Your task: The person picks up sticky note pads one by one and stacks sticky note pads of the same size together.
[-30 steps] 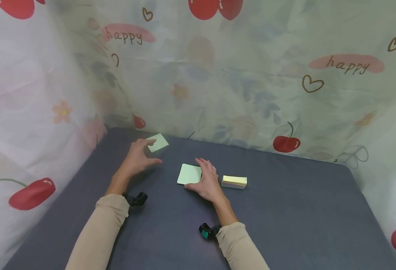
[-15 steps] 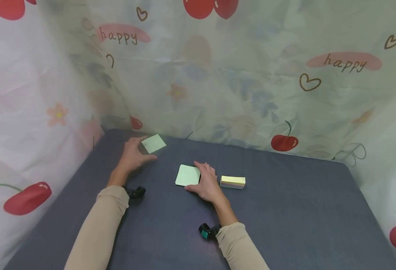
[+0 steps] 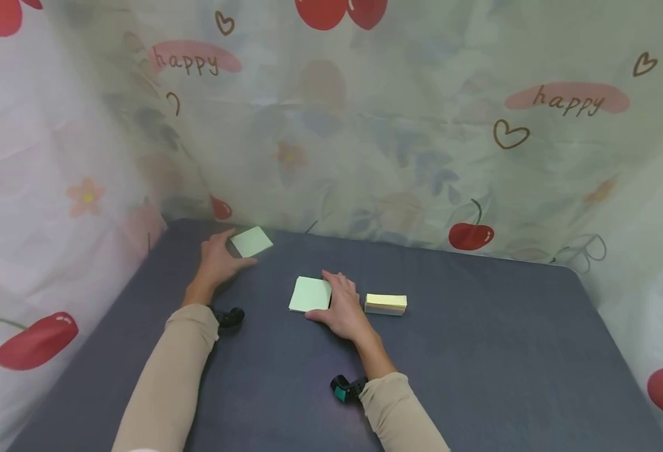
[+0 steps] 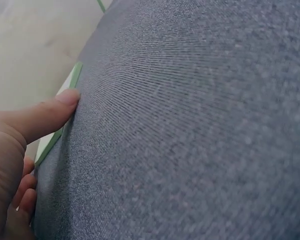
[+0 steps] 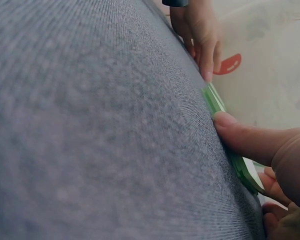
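My left hand is by the far-left pad of pale green sticky notes, thumb and fingers spread about its left corner. The left wrist view shows the thumb overlapping that pad's near edge, fingers beyond it. My right hand grips a second, square pale green sticky note pad from its right side. Its thumb presses the near edge of this green pad, while the fingers reach round the far side. Both pads lie flat on the table.
A narrow block of paper slips, yellow on top, stands just right of my right hand. Dark grey cloth covers the table. A patterned curtain rises along its back and sides.
My left hand has moved in toward the far-left pad, its thumb coming to the pad's near edge. The right hand stays at its pad. The head view has shifted slightly.
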### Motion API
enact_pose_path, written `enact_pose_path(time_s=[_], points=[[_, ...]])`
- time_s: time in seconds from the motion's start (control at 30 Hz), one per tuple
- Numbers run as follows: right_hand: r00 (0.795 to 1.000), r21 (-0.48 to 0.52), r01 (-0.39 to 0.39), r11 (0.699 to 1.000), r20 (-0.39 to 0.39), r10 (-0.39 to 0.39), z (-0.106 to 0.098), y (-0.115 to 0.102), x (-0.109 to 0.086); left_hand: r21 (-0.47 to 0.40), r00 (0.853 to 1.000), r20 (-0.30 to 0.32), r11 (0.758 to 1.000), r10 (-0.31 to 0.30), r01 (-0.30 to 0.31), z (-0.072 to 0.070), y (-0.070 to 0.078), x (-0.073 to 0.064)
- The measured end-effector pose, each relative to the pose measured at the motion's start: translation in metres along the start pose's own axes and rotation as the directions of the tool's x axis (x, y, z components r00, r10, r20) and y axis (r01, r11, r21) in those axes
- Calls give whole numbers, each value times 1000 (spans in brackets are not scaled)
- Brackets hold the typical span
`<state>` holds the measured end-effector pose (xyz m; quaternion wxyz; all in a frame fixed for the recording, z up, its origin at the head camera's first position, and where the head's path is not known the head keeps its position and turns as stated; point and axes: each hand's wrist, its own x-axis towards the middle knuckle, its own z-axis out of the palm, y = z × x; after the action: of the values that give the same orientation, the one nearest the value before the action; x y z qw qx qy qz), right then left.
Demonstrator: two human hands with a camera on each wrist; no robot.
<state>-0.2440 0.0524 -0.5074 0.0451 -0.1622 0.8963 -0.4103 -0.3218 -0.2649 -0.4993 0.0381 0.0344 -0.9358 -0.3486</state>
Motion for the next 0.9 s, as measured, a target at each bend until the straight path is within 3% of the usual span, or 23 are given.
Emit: enact_pose_path(time_s=[0.2,0.7,0.9], points=[[1000,-28,20,999,-1,-20,0,-2,1,19,999,17,999,-31,31,0,0,-1],[998,-11,60,998,-13,-60,2,-2,-1,27,1000,-13,1000,-14,15,0,3,-3],[999,-18,42,999,-10,-42,1,-3,-1,31,1000,-10,1000,5,-5,-2,2,-3]])
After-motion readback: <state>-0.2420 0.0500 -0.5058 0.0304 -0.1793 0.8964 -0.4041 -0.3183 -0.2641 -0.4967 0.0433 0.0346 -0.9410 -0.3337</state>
